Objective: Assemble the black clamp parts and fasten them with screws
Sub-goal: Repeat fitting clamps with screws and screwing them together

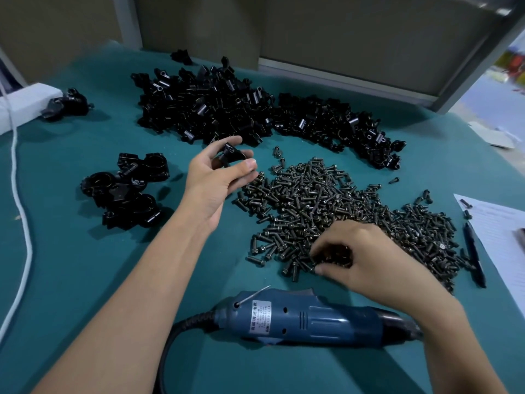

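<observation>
My left hand (218, 177) holds a black clamp part (228, 156) between thumb and fingers, raised above the green table between the parts heap and the screws. My right hand (366, 257) reaches into the near edge of the big pile of dark screws (326, 206), its fingers curled down among them; whether a screw is pinched is hidden. A large heap of loose black clamp parts (227, 109) lies at the back. Several put-together clamps (125, 191) sit to the left of my left hand.
A blue electric screwdriver (306, 319) lies near the front edge, partly under my right forearm, its black cord running left. A white cable (20, 194) runs down the left side. Papers (500, 231) and a pen (473, 254) lie at right. A white box (25, 105) is at far left.
</observation>
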The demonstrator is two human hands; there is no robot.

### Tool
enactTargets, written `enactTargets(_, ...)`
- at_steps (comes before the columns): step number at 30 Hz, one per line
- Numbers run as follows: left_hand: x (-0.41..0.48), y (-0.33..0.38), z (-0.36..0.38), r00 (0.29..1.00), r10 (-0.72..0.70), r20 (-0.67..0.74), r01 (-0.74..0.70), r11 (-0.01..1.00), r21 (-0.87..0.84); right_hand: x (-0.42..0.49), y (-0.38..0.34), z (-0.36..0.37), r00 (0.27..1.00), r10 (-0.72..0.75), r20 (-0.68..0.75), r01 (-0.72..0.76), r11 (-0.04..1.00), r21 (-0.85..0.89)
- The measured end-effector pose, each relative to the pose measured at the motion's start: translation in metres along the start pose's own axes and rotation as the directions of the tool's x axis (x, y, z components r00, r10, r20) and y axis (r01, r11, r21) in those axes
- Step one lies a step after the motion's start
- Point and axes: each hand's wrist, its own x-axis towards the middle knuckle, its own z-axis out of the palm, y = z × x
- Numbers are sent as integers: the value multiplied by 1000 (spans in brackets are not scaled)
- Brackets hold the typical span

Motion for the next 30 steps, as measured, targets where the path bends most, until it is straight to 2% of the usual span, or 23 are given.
enactTargets(4,0,1,-1,1000,3,-7,-3,1000,-2,2,-11,10,992,118,-54,-121,991,-50)
enactTargets(7,0,0,0,1000,2,-6,-2,1000,0,4,-18,15,982,146,-118,-158,983,-95)
enactTargets(12,1,0,1,1000,-11,6,11,1000,7,12,-18,10,968,184,-169,-179,983,44)
enactTargets(14,1,1,1,999,-21,34,20,999,27,21,-20,2,949,179,-260,-138,976,169)
enactTargets(16,-1,0,3,996,-38,83,34,998,52,36,-27,-8,914,129,-384,-36,970,241)
enactTargets(18,-3,-2,6,988,-59,141,49,996,71,54,-36,-17,865,48,-499,64,977,205)
enactTargets(20,-5,-4,9,980,-72,185,53,993,106,72,-45,-23,832,-4,-555,121,977,174)
enactTargets(23,-4,-5,10,970,-83,229,51,988,145,91,-53,-22,824,-37,-566,168,969,181)
enactTargets(27,-5,-7,10,956,-79,282,46,991,122,102,-53,-16,830,-34,-557,165,968,187)
enactTargets(30,-6,-9,10,955,-65,291,13,984,180,103,-53,-13,837,-50,-544,175,968,180)
